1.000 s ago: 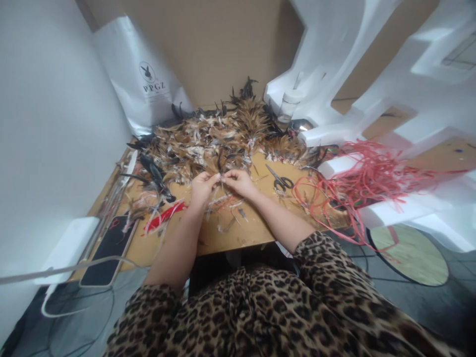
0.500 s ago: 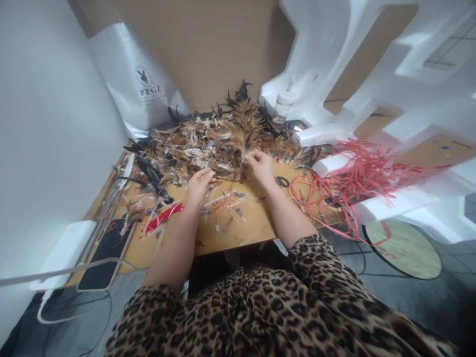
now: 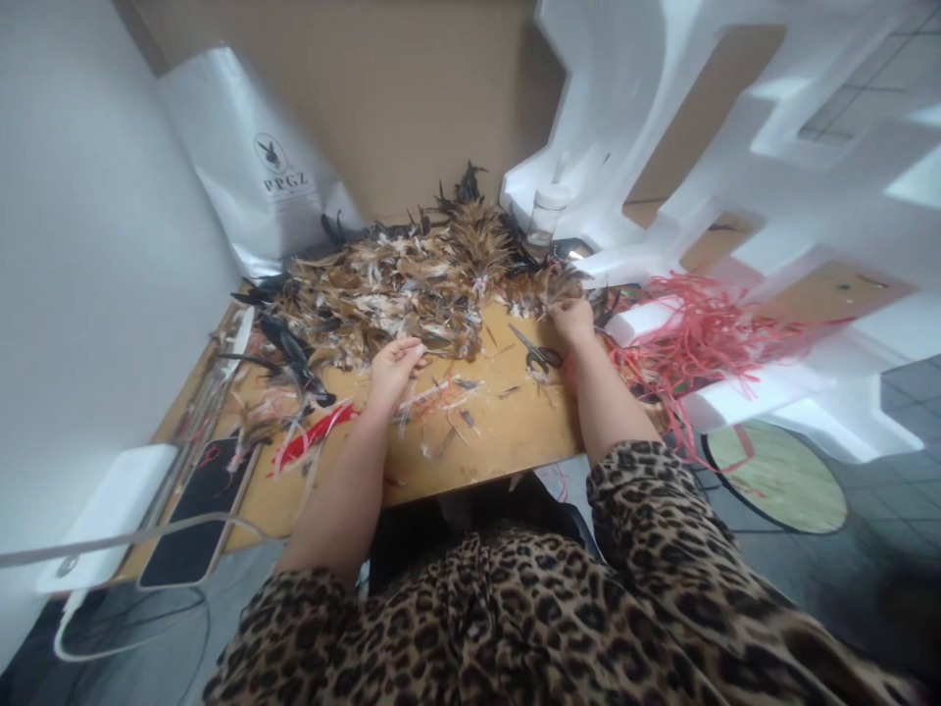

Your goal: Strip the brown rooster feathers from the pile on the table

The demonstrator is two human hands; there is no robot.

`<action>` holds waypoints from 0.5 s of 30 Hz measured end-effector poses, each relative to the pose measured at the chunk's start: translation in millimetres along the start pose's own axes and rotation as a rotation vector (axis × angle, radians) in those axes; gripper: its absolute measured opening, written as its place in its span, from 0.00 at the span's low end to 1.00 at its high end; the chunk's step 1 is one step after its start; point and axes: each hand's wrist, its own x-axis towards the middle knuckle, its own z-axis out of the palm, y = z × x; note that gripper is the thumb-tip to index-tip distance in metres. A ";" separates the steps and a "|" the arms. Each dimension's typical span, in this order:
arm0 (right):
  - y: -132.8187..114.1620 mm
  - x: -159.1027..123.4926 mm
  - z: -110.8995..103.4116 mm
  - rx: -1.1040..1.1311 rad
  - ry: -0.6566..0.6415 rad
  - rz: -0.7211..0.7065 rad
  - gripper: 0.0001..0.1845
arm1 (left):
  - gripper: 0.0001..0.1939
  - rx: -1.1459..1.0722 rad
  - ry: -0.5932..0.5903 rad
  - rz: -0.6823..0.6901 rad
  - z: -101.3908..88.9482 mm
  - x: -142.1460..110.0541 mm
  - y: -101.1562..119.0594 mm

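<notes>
A loose heap of brown, white and black feathers [image 3: 374,294] spreads over the back of the wooden table [image 3: 500,441]. In front of it my left hand [image 3: 395,373] is closed, thumb against fingertips; whatever lies in the pinch is too small to make out. At the heap's right end, my right hand [image 3: 574,320] pinches a small bunch of brown feathers [image 3: 565,284] by its lower end. Black-handled scissors [image 3: 536,351] lie just left of that hand. Feather scraps and thin strips [image 3: 448,397] are scattered between my arms.
Tangled red strips [image 3: 698,333] hang over white foam pieces [image 3: 610,211] at the right. A clear jar [image 3: 545,214] stands behind the heap. To the left are a silver bag [image 3: 250,186], a phone [image 3: 195,520], a white power strip [image 3: 110,515] and a red piece [image 3: 315,438].
My hands have parted from where they met in front of the heap. The right one moved right with the feathers, past the scissors; the left stayed near its place. The view shifted slightly.
</notes>
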 end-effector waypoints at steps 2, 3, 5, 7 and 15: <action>3.2 2.1 3.1 -0.089 -0.022 -0.015 0.13 | 0.19 0.008 0.003 0.004 -0.4 0.5 -0.2; 4.1 2.7 4.1 -0.127 -0.030 -0.027 0.12 | 0.19 0.009 0.003 0.008 -0.9 1.0 -0.4; 4.7 2.8 4.8 -0.181 -0.036 -0.035 0.12 | 0.19 0.005 0.001 0.023 -2.1 2.0 -0.7; 4.1 1.2 4.4 -0.207 -0.028 -0.026 0.12 | 0.19 -0.009 0.003 0.039 -3.4 3.1 -0.5; -0.5 -11.5 3.1 -0.108 0.142 0.007 0.11 | 0.17 -0.037 0.060 0.058 -3.8 3.8 3.7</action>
